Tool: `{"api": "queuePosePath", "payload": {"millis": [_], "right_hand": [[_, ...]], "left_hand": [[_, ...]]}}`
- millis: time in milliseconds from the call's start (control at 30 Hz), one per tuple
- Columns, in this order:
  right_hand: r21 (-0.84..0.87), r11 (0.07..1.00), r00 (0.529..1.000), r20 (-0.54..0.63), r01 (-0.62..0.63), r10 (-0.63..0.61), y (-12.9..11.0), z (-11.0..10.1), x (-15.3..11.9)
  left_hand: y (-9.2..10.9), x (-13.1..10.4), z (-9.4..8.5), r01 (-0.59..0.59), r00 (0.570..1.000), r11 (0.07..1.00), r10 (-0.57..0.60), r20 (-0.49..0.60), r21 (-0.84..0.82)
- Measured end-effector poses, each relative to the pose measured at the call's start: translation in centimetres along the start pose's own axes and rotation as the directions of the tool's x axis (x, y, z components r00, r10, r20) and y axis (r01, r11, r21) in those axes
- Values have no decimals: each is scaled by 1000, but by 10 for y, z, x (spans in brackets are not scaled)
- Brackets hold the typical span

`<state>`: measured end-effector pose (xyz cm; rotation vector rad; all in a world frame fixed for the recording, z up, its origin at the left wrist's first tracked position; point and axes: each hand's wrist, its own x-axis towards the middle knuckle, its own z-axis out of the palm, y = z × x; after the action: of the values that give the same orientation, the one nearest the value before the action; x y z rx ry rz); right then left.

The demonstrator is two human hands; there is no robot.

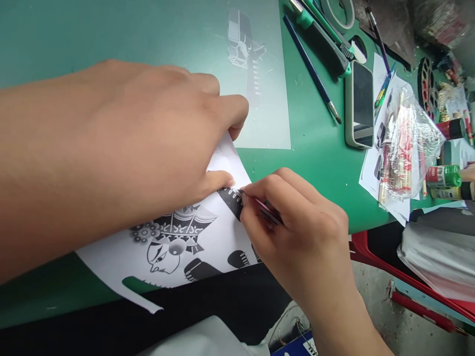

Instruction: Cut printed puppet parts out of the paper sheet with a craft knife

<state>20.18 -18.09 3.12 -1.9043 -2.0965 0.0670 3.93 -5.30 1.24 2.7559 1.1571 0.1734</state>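
Note:
A white paper sheet [218, 215] printed with black-and-grey figures lies at the table's near edge, with a cut-out opening near its lower left. Across it reaches my left hand [159, 128], its thumb pressing beside a dark printed strip [230, 202] and its index finger bent at the far edge. The other left fingers are mostly hidden. My right hand [297, 212] is closed in a pinch around a slim dark craft knife [270, 212] with a pinkish edge. The knife's tip meets the dark strip, close to the left thumb; its blade is mostly covered by the fingertips.
Beyond the hands lies a translucent sheet [270, 118] with a cut figure. To the right are a paintbrush [311, 69], a utility knife [326, 42], a tape roll [349, 15], a phone [359, 104], bagged red-and-gold tubes [404, 153] and paint bottles [445, 176]. Another person's fingers [468, 173] show far right.

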Motion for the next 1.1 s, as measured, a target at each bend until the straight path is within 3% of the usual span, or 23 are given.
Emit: {"api": "queuePosePath", "payload": {"millis": [867,1100], "right_hand": [[15,1000,1000,8,15,-15,-2,0,1],[9,1000,1000,17,5,-6,-3,0,2]], "left_hand": [[1,4,-2,43,998,998,-41,42,-45],[3,3,-1,5,1000,998,-5,-7,-56]]}}
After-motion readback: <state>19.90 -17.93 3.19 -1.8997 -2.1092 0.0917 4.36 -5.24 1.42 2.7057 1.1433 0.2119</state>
